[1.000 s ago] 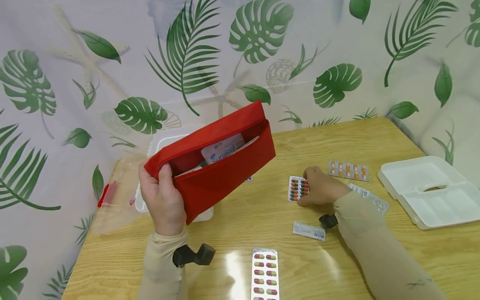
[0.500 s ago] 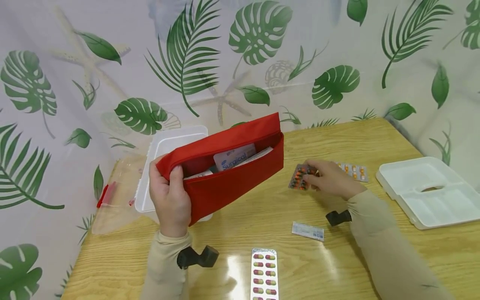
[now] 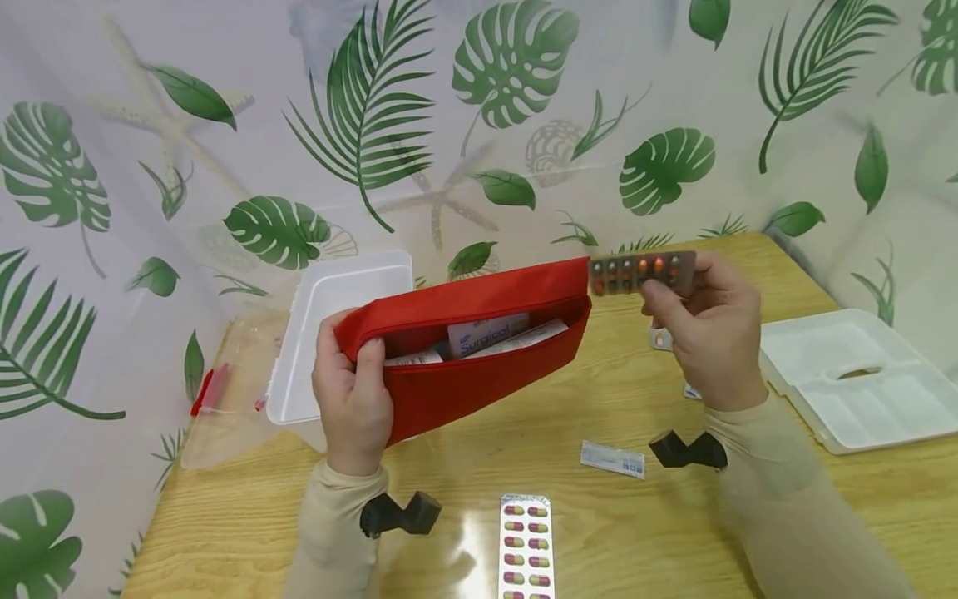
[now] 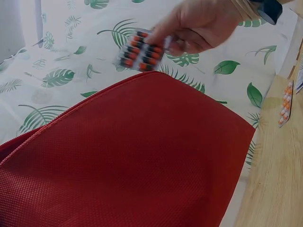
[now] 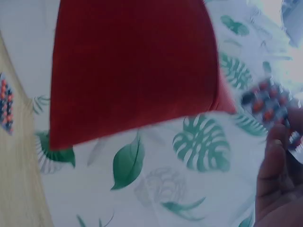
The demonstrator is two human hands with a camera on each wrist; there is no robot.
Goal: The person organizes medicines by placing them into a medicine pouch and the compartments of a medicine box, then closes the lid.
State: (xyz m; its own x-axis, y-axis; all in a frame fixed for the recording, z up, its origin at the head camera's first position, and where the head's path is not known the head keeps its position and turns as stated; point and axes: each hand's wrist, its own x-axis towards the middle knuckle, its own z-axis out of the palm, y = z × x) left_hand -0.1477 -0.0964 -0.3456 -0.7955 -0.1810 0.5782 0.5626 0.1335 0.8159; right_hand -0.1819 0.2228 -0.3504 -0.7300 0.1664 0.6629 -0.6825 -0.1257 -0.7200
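My left hand (image 3: 355,408) grips the left end of a red zip pouch (image 3: 479,387), thumb on the front, holding it tilted above the table with its mouth gaping. Inside lie a packet marked "Surgical" (image 3: 479,334) and a white packet (image 3: 530,337), with more white packaging near my thumb. My right hand (image 3: 714,333) pinches a blister pack (image 3: 636,273) of dark and orange capsules beside the pouch's upper right corner. In the left wrist view that blister pack (image 4: 142,51) hangs just past the pouch's edge; in the right wrist view it is blurred.
A capsule strip (image 3: 526,549) and a small flat packet (image 3: 614,459) lie on the wooden table (image 3: 464,474). An orange-and-white blister pack (image 4: 286,105) lies right. White box (image 3: 344,283) stands back left, divided tray (image 3: 891,408) right. Another blister pack (image 5: 6,106) shows below the pouch.
My right hand has picked the dark-and-orange blister pack up off the table and raised it to the pouch's right corner. The pouch has shifted right and its right end has dropped.
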